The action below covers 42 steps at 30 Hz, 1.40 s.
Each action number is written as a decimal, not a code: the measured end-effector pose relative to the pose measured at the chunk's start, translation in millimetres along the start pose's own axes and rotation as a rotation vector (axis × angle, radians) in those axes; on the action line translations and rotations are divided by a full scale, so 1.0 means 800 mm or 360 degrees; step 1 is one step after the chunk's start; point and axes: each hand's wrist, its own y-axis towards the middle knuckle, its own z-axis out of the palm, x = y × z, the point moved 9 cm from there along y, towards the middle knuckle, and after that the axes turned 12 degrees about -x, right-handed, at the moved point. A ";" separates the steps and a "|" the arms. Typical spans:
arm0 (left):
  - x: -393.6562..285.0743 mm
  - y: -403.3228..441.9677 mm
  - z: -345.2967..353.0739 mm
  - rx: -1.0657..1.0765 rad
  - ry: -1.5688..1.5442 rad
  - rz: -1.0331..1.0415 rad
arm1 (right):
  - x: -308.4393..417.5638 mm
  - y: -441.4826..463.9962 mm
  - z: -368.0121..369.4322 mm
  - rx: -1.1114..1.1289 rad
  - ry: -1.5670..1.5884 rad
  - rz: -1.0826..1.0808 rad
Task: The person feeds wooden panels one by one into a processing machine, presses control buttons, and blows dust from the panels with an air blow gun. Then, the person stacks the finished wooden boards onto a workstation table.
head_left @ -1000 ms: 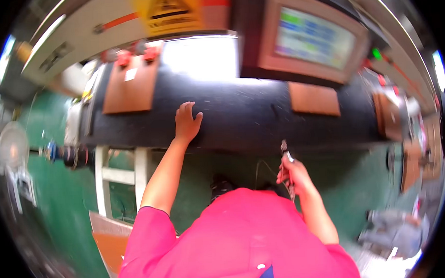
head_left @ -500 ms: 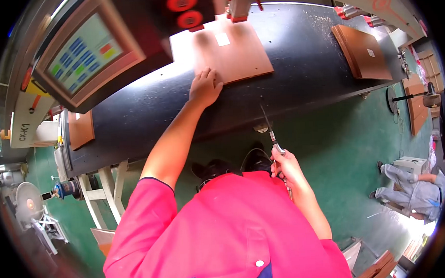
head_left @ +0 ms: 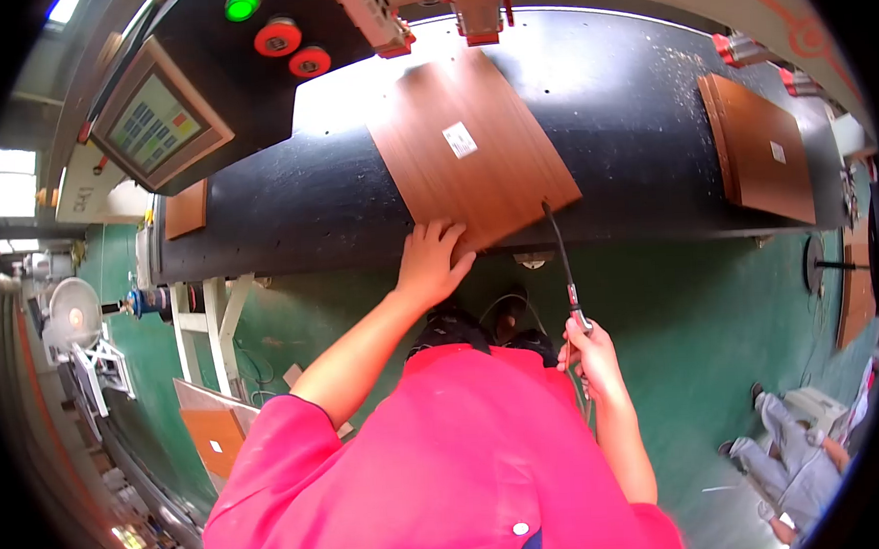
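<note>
A brown wood-grain panel (head_left: 494, 164) with a white label (head_left: 459, 140) lies askew on the black table, its near corner by the front edge. My left hand (head_left: 430, 262) rests at that corner, fingertips on the board, thumb stretched apart. In my right hand (head_left: 590, 354) is an air blow gun (head_left: 572, 290), fingers wrapped round its handle. Its long thin nozzle points up to the panel's right near corner; whether the tip touches the board I cannot tell. A hose trails down from the gun.
Stacked brown panels (head_left: 766, 152) lie at the table's right, another panel (head_left: 186, 209) at its left. A control box with a touchscreen (head_left: 149, 125) overhangs the left. Red-tipped machine clamps (head_left: 480, 22) hang above the back. A person in grey (head_left: 791, 460) sits at the lower right.
The panel has come toward me and turned askew, with my left hand moving nearer along with it. The blow gun's nozzle now reaches the panel's corner. My view has shifted.
</note>
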 end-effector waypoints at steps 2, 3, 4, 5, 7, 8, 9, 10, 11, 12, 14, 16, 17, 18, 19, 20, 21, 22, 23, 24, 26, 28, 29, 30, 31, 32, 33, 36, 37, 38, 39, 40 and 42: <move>0.037 -0.035 -0.009 -0.0313 -0.0224 -0.0529 | -0.008 -0.001 -0.010 0.0062 -0.0098 -0.0011; 0.055 -0.055 -0.012 -0.0478 -0.0338 -0.0790 | -0.012 0.001 -0.012 0.0112 -0.0138 -0.0026; 0.078 -0.083 -0.002 -0.0434 -0.0330 -0.1189 | -0.012 0.002 -0.011 0.0159 -0.0174 -0.0042; 0.094 -0.100 0.036 -0.0166 -0.0842 -0.1534 | -0.011 0.001 -0.011 0.0135 -0.0152 -0.0027; 0.080 -0.128 0.088 0.0160 -0.1862 -0.2023 | 0.002 -0.011 -0.011 0.0088 -0.0136 0.0007; 0.065 -0.138 0.105 0.0214 -0.2306 -0.2237 | 0.014 -0.019 -0.011 0.0026 -0.0335 0.0023; 0.057 -0.132 0.111 0.0190 -0.2458 -0.2218 | 0.019 -0.019 -0.004 0.0069 -0.0313 -0.0014; 0.050 -0.126 0.116 0.0168 -0.2610 -0.2195 | 0.019 -0.020 0.002 0.0110 -0.0289 -0.0046; 0.047 -0.120 0.119 0.0146 -0.2764 -0.2160 | 0.020 -0.022 0.009 0.0148 -0.0264 -0.0081; 0.045 -0.115 0.119 0.0123 -0.2922 -0.2119 | 0.022 -0.024 0.015 0.0166 -0.0247 -0.0089; 0.047 -0.114 0.117 0.0227 -0.2922 -0.1938 | 0.035 -0.034 0.020 0.0187 -0.0283 -0.0077; 0.048 -0.118 0.095 0.0217 -0.2866 -0.1837 | 0.042 -0.045 0.012 0.0132 -0.0202 -0.0012; 0.050 -0.123 0.082 0.0239 -0.2859 -0.1751 | 0.046 -0.047 0.005 0.0128 -0.0145 -0.0097; 0.053 -0.131 0.070 0.0265 -0.2847 -0.1667 | 0.051 -0.053 -0.001 0.0087 -0.0162 -0.0134; 0.057 -0.140 0.060 0.0290 -0.2833 -0.1578 | 0.058 -0.059 -0.006 0.0048 -0.0176 -0.0174; 0.064 -0.156 0.062 0.0298 -0.2769 -0.1595 | 0.058 -0.061 -0.014 0.0047 -0.0263 -0.0199; 0.066 -0.166 0.058 0.0360 -0.2687 -0.1571 | 0.060 -0.066 -0.016 0.0049 -0.0225 -0.0239; 0.066 -0.175 0.052 0.0426 -0.2605 -0.1542 | 0.063 -0.071 -0.017 0.0046 -0.0183 -0.0280; 0.066 -0.183 0.049 0.0494 -0.2521 -0.1511 | 0.064 -0.077 -0.020 0.0040 -0.0140 -0.0318; 0.066 -0.189 0.046 0.0516 -0.2518 -0.1482 | 0.062 -0.078 -0.025 0.0023 -0.0087 -0.0366; 0.065 -0.198 0.043 0.0570 -0.2508 -0.1419 | 0.057 -0.088 -0.027 -0.0010 0.0134 -0.0368; 0.062 -0.199 0.038 0.0633 -0.2449 -0.1334 | 0.047 -0.096 -0.033 -0.0007 0.0290 -0.0396; 0.060 -0.199 0.037 0.0662 -0.2418 -0.1291 | 0.041 -0.103 -0.034 0.0030 0.0318 -0.0406; 0.062 -0.198 0.035 0.0652 -0.2314 -0.1220 | 0.035 -0.109 -0.032 0.0071 0.0346 -0.0419; 0.063 -0.198 0.041 0.0674 -0.2368 -0.1223 | 0.028 -0.115 -0.031 0.0116 0.0372 -0.0428; 0.065 -0.201 0.051 0.0695 -0.2422 -0.1234 | 0.016 -0.119 -0.034 0.0153 0.0365 -0.0421; 0.064 -0.204 0.054 0.0718 -0.2474 -0.1256 | 0.002 -0.123 -0.039 0.0193 0.0355 -0.0406; 0.057 -0.192 0.050 0.0767 -0.2501 -0.1133 | -0.024 -0.146 -0.048 0.0236 0.0484 -0.0457; 0.051 -0.185 0.043 0.0807 -0.2513 -0.1084 | -0.029 -0.153 -0.052 0.0234 0.0557 -0.0497; 0.047 -0.180 0.041 0.0859 -0.2409 -0.1033 | -0.035 -0.157 -0.059 0.0212 0.0700 -0.0555; 0.039 -0.173 0.035 0.0904 -0.2468 -0.1067 | -0.043 -0.158 -0.073 0.0045 0.0789 -0.0657; 0.028 -0.164 0.030 0.0970 -0.2529 -0.1092 | -0.050 -0.155 -0.089 -0.0144 0.0878 -0.0761; 0.010 -0.144 0.027 0.1129 -0.2560 -0.0998 | -0.073 -0.153 -0.119 -0.0533 0.1037 -0.0867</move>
